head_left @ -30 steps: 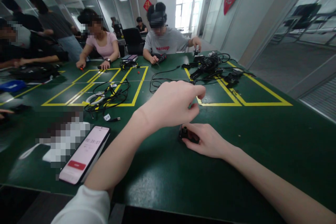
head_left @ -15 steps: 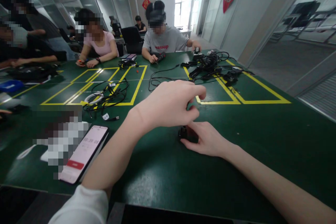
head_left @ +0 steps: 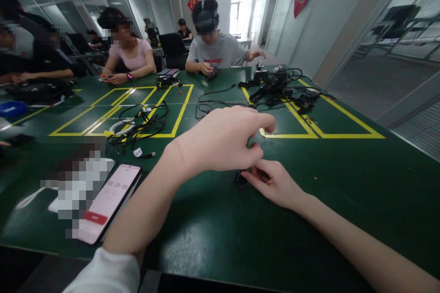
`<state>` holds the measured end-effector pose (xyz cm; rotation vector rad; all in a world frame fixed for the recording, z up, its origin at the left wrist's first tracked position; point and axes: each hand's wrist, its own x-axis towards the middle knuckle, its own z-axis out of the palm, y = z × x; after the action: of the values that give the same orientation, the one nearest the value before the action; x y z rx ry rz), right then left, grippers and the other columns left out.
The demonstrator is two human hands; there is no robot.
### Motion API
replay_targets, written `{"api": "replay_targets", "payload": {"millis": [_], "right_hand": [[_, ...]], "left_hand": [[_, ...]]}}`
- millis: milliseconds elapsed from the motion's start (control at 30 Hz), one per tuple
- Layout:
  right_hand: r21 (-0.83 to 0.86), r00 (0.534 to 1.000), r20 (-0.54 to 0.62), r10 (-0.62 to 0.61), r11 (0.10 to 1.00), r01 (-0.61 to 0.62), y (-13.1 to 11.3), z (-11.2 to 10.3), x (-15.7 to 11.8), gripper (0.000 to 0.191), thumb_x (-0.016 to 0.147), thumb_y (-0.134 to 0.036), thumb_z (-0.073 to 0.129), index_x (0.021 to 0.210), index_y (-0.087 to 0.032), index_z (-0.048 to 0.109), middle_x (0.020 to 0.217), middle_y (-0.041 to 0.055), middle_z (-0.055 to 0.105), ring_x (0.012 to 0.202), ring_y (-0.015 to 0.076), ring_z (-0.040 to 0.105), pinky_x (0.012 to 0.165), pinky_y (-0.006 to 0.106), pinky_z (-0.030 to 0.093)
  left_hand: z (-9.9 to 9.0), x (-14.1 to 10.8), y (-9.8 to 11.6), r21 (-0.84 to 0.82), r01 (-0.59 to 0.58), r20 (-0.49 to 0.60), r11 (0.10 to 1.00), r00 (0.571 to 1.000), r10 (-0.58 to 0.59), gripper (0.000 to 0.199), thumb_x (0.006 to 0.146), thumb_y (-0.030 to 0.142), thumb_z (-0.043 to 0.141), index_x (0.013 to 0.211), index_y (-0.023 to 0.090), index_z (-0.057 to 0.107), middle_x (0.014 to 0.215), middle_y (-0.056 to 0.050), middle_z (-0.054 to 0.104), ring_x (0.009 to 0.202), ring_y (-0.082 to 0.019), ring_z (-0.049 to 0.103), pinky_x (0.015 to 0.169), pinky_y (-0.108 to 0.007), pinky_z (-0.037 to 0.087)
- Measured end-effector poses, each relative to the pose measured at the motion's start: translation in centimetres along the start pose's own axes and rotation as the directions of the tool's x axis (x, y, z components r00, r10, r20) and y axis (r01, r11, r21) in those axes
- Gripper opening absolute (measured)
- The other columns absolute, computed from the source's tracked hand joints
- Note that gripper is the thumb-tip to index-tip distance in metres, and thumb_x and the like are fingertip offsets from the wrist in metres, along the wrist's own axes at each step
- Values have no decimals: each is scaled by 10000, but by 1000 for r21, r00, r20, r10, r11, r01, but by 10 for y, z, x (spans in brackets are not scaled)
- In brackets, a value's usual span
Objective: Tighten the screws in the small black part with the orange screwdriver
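While the left hand (head_left: 223, 139) arches above, thumb (head_left: 254, 153) and forefinger (head_left: 266, 122) apart, other fingertips hidden, the right hand (head_left: 278, 185) touches a small black piece (head_left: 239, 180) on the green table (head_left: 330, 210); whether it's clamped, I can't tell. Room stretches rightward to the slanting edge (head_left: 407, 145); a phone (head_left: 112, 201) crowds the left forearm (head_left: 147, 201), cables (head_left: 278, 83) beyond.
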<state>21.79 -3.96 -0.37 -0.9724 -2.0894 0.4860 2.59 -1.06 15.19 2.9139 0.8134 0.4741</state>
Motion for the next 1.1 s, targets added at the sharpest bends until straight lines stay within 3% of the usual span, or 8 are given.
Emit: {"api": "replay_targets", "payload": {"millis": [200,433,667,867,1100], "right_hand": [[55,1000,4,9,998,-9,-1,1,0,186,997,-321,586,848,-210,587,577,-70,488,450,95,413,466,229,340],[46,1000,-11,-6,999,6,3,1,-1,212,1010,-360,578,858,-214,601,571,-65,503,448,101,410,478,237,359],[109,998,30,64,992,-67,0,2,-1,207,993,-351,586,840,-212,584,590,-64,484,476,100,440,480,230,360],[106,1000,12,26,994,-27,2,5,-2,152,985,-299,569,858,-228,527,585,-78,481,455,101,428,468,231,347],[36,1000,17,-21,999,20,1,2,-1,53,964,-233,554,919,-219,579,596,-71,515,456,104,430,494,237,357]], "left_hand": [[-1,0,0,-3,-36,11,999,999,36,363,846,104,543,1155,180,720,1120,-98,734,955,-214,693,851,-311,550],[2,2,1,-3,-19,1,1000,1000,19,336,879,151,543,1163,187,720,1045,-81,753,947,-231,690,848,-337,545],[2,2,0,-4,-52,3,999,999,52,363,867,93,529,1166,189,713,1100,-78,745,934,-204,692,829,-301,530],[3,3,3,26,-25,-6,999,1000,25,327,875,143,553,1156,186,714,1083,-85,744,942,-224,693,822,-315,535],[2,2,2,1,-79,4,997,997,79,377,863,94,512,1170,187,712,1099,-87,746,954,-211,695,828,-304,538]]}}
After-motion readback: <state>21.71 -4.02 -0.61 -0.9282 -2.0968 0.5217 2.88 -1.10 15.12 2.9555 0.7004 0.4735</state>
